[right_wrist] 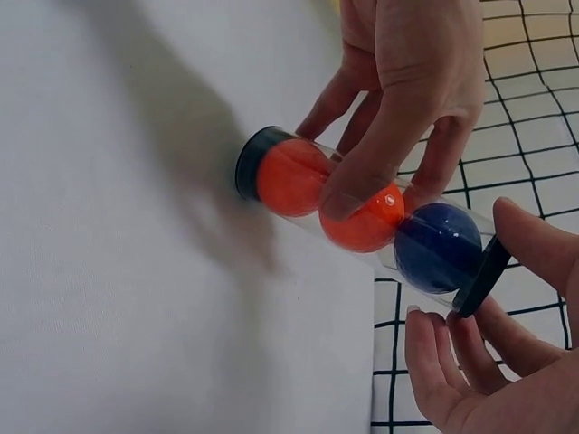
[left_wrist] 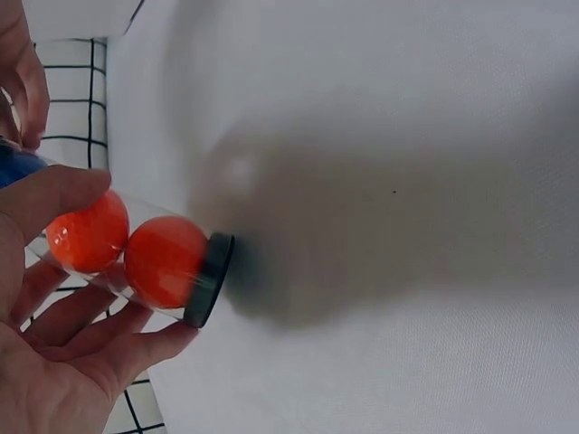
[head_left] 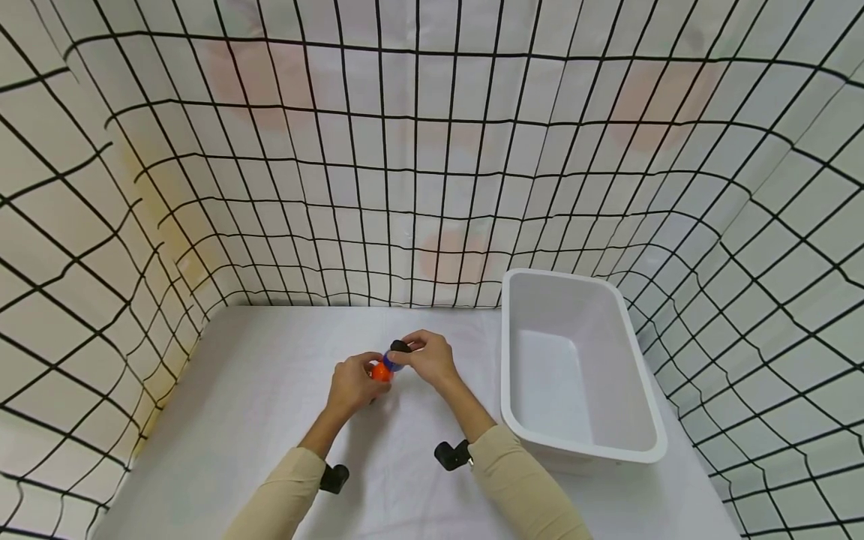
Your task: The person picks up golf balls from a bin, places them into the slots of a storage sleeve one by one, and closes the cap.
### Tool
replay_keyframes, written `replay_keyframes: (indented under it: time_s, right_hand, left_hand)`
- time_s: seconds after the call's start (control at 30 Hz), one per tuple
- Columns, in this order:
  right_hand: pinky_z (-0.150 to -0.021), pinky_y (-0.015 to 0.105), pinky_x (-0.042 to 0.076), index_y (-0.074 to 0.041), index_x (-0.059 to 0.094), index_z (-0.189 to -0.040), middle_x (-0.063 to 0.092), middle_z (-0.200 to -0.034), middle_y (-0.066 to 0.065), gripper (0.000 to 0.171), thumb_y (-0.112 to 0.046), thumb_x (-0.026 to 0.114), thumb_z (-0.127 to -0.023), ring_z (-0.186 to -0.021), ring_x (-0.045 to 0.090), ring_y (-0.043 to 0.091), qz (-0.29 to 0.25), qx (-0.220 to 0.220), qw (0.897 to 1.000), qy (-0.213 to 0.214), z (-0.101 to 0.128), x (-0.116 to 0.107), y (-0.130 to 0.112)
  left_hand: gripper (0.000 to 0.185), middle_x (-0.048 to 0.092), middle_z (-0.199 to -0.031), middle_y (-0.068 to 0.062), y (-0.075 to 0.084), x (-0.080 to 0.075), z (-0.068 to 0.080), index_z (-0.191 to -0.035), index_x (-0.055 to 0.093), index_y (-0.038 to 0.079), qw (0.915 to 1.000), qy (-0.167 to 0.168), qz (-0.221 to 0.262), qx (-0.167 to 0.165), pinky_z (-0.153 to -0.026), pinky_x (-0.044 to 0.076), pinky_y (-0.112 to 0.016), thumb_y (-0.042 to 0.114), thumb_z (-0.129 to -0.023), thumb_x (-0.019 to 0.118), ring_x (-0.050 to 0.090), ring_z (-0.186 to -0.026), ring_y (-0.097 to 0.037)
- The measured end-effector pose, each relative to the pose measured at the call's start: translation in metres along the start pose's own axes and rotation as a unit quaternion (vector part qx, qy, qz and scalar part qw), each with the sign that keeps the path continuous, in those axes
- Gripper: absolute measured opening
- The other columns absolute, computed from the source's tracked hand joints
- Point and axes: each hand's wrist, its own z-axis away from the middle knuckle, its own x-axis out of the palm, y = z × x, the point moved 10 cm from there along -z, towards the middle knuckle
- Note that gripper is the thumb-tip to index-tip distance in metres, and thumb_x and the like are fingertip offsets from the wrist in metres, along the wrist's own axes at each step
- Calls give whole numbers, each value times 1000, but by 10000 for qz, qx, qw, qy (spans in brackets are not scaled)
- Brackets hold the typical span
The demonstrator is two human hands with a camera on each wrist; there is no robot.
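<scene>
A clear plastic tube [right_wrist: 391, 260] with black end caps contains two orange balls [left_wrist: 166, 261] and one dark blue ball [right_wrist: 439, 248]. My left hand [head_left: 354, 385] grips it round the middle, thumb on one side and fingers on the other. At the blue-ball end, my right hand [head_left: 432, 358] pinches the black cap [right_wrist: 482, 276] between thumb and fingertips. That cap still sits on the tube's end. The opposite cap [left_wrist: 209, 280], beside an orange ball, points down toward the table. The tube is tilted and held above the white cloth.
To the right stands a deep white plastic bin [head_left: 508, 360] with nothing visible inside. White cloth covers the table [head_left: 270, 375]. A black wire grid [head_left: 415, 157] rises at the back and on both sides. Small black devices [head_left: 334, 478] are worn at both wrists.
</scene>
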Motion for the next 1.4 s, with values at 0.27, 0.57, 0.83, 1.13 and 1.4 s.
replay_keyframes:
  time_s: [0.27, 0.57, 0.83, 1.13, 1.4]
  right_hand:
    - [-67, 29, 48, -11, 76, -106, 72, -105, 13, 41, -36, 89, -76, -92, 64, 26, 67, -110, 9999, -41, 0, -1, -3]
    - [-70, 30, 52, -9, 74, -112, 72, -108, 14, 44, -35, 87, -79, -88, 67, 22, -24, 27, 9994, -346, 0, 4, -2]
    - [-85, 41, 58, -6, 72, -118, 74, -112, 14, 41, -32, 80, -87, -83, 72, 20, -387, 174, 9973, -598, 2, 7, -1]
    - [-75, 32, 52, -10, 75, -112, 73, -108, 11, 39, -34, 83, -83, -91, 68, 21, -299, 58, 9989, -367, 2, 4, -1]
    - [-83, 35, 59, -6, 71, -115, 74, -113, 16, 40, -28, 84, -84, -91, 71, 21, -891, 293, 9943, -503, 1, 11, 4]
  left_hand:
    - [45, 76, -101, -17, -1, -1, 0, -116, 75, 9, 10000, -5, 31, 13, -75, 61, -40, 16, -73, 88, 69, -82, -26]
    - [45, 75, -100, -19, -2, -2, 0, -115, 75, 8, 10000, 1, -35, 43, -76, 61, -42, 15, -72, 88, 71, -82, -28]
    - [46, 75, -103, -19, -1, -2, 1, -117, 74, 8, 10000, -58, -47, 10, -80, 61, -43, 15, -74, 87, 72, -86, -29]
    - [45, 76, -103, -18, 0, -2, 1, -116, 75, 9, 10000, -62, -17, 45, -80, 61, -43, 15, -73, 88, 72, -88, -29]
    - [45, 77, -96, -16, -1, -4, 0, -113, 76, 9, 9999, 11, -21, 146, -75, 60, -41, 15, -71, 89, 71, -82, -26]
